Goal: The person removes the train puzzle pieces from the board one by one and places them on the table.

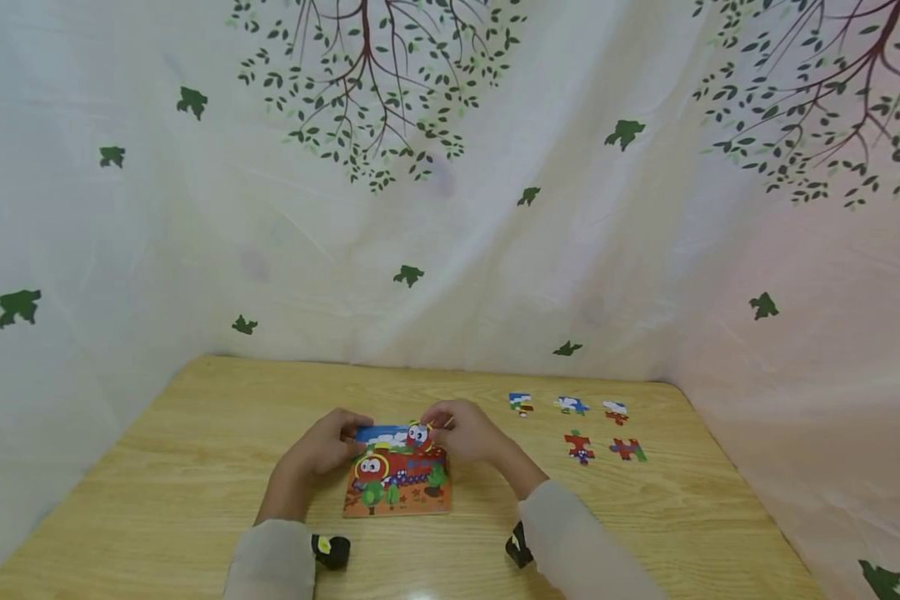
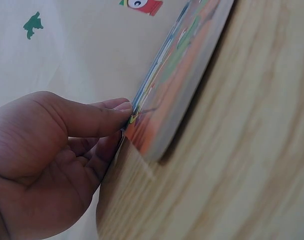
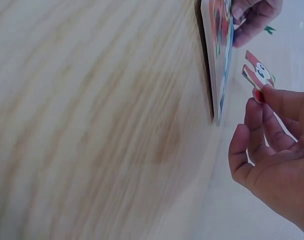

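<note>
A square puzzle board (image 1: 412, 504) with a picture of a red cartoon train lies on the table. My left hand (image 1: 333, 446) is at its left edge; in the left wrist view the thumb and fingers of that left hand (image 2: 52, 130) pinch the board's edge (image 2: 176, 100). Between thumb and fingertips, my right hand (image 1: 465, 429) holds a puzzle piece (image 1: 418, 435) with white cartoon eyes and red parts. The right wrist view shows this piece (image 3: 259, 74) raised off the board (image 3: 219, 55), with a gap between them.
Several loose puzzle pieces lie to the right on the wooden table (image 1: 195, 483), among them a red one (image 1: 579, 447) and a red and green one (image 1: 628, 450). A pale curtain (image 1: 450, 317) printed with trees and leaves hangs behind the table's far edge.
</note>
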`<state>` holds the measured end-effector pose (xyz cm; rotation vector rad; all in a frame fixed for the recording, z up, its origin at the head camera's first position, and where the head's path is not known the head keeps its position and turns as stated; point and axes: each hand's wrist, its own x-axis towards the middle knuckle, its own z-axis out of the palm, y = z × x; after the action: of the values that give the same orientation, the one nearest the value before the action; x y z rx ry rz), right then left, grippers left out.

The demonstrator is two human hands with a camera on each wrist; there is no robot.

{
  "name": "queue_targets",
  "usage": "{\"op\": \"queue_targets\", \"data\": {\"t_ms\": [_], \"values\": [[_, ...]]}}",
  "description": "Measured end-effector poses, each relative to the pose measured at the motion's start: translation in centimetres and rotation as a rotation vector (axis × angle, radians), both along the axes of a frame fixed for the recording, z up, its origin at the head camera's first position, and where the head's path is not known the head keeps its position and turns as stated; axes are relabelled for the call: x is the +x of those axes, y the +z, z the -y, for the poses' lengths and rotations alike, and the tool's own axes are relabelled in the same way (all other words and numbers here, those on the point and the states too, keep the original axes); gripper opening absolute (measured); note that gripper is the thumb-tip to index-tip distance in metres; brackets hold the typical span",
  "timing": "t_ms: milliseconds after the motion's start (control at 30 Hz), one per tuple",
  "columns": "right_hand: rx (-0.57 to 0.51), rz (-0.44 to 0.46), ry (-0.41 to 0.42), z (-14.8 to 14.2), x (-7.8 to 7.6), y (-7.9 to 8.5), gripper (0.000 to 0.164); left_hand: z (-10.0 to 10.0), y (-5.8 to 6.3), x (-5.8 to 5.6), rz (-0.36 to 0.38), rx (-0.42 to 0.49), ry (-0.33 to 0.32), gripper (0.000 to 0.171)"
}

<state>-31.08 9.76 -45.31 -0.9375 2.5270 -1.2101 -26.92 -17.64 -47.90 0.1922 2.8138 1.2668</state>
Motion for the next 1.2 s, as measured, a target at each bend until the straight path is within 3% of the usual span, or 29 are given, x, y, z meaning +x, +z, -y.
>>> {"op": "queue_targets", "data": {"t_ms": [633,1200], "values": [[0.018,-0.022,-0.131,-8.2,-1.7,0.0,0.017,-0.3,0.4,0.7,0.006,0.014,0.002,0.035],[0.095,-0.073,-0.173,-15.5,-2.1,-0.1,0.02,-0.4,0.5,1.0,0.003,0.014,0.007,0.035]]}}
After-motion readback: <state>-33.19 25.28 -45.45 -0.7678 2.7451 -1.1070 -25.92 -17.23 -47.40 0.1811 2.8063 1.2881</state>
